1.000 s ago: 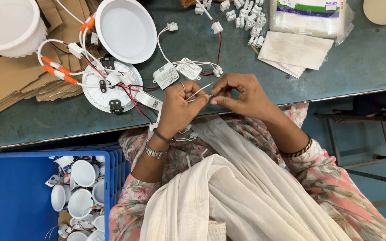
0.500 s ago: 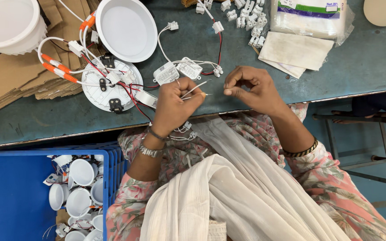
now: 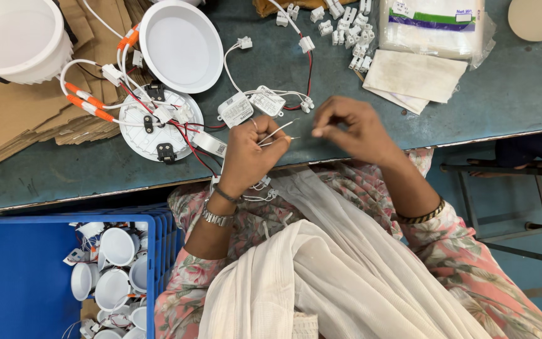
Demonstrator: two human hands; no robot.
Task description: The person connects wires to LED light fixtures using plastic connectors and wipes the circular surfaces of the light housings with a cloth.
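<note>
Wires (image 3: pixel 277 133) stick out of my left hand (image 3: pixel 249 154), two thin pale ends running up and to the right toward my right hand (image 3: pixel 352 129); their long axis lies along that slant, pointing at the gap between the two hands. My left fingers are curled tight round the wire bundle, holding it just off the near edge of the bench (image 3: pixel 484 94). My right fingers are pinched narrow, thumb against forefinger, and I cannot tell whether they grip a strand or a small part, since whatever sits in the pinch is too small to make out. The right hand is just beside the wire tips, apart from them by a small gap, so it is the nearer hand to the free ends.

Taking my left hand as the mark: the small white driver boxes (image 3: pixel 249 107) lie just above it, the open round lamp back (image 3: pixel 158 125) with its red and white leads sits to its left, and the white lamp dish (image 3: pixel 180 44) is further up and left. The loose white connectors (image 3: pixel 346 31) and the packet of bagged sheets (image 3: pixel 434 25) are up and to the right. The blue crate (image 3: pixel 14 276) of white cups is below and left, cut off by the frame edge. More wire hangs below my left wrist, half lost against my clothes
</note>
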